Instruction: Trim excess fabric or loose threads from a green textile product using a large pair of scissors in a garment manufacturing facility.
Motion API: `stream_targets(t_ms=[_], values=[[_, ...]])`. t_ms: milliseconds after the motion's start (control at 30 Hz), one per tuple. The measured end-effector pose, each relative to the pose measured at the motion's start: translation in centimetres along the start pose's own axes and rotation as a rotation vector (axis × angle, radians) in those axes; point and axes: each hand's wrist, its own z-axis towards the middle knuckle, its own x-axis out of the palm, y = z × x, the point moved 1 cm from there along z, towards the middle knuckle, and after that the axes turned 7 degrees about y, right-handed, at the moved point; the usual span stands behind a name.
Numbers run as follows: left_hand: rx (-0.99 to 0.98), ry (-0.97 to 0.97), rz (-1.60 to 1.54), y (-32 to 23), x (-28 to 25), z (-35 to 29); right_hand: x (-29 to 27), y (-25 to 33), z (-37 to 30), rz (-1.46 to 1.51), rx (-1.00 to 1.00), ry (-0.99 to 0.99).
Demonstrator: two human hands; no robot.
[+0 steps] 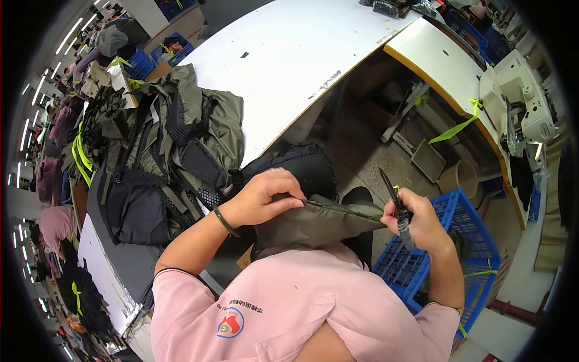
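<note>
My left hand (274, 196), with a dark green bangle at its wrist, pinches one end of a seamed edge on an olive-green fabric piece (319, 224). The edge runs taut across to my right hand (416, 220). In that hand is a pair of dark scissors (395, 196), their pointed blades up and to the left, the grip end wrapped in grey. My right thumb and fingertips also close on the fabric's other end. Below the edge, the cloth hangs down against my pink shirt. A black padded part (295, 172) lies just beyond my left hand.
Olive and black backpacks (175, 157) are heaped to the left, beside a white table (283, 54). A blue plastic crate (443, 235) stands low at the right. Farther right, a sewing machine (525, 96) sits on a wood-edged table (437, 60), with a bin (459, 181) underneath.
</note>
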Motion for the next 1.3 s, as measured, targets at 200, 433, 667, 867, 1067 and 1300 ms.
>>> stream_targets(t_ms=[200,433,667,867,1067,1300], values=[[-0.385,0.262,-0.857,0.2,1.0,-0.6,0.7,-1.2,0.0,-0.103,-0.087,-0.084],[-0.508,0.11,-1.403,0.7,3.1,-1.0,0.6,1.1,0.3,-0.874,-0.41,-0.307],[-0.496,0.063,-1.482,0.0,3.2,-0.8,0.7,1.5,-0.3,-1.056,-0.427,-0.304],[-0.489,0.045,-1.462,-0.3,3.4,-0.7,1.1,1.4,-0.2,-1.055,-0.44,-0.321],[-0.489,0.033,-1.47,-0.4,3.5,-0.7,1.0,1.8,-0.1,-1.071,-0.423,-0.316],[-0.504,0.015,-1.421,-0.5,3.6,-0.8,0.9,1.8,-0.3,-1.134,-0.425,-0.326]])
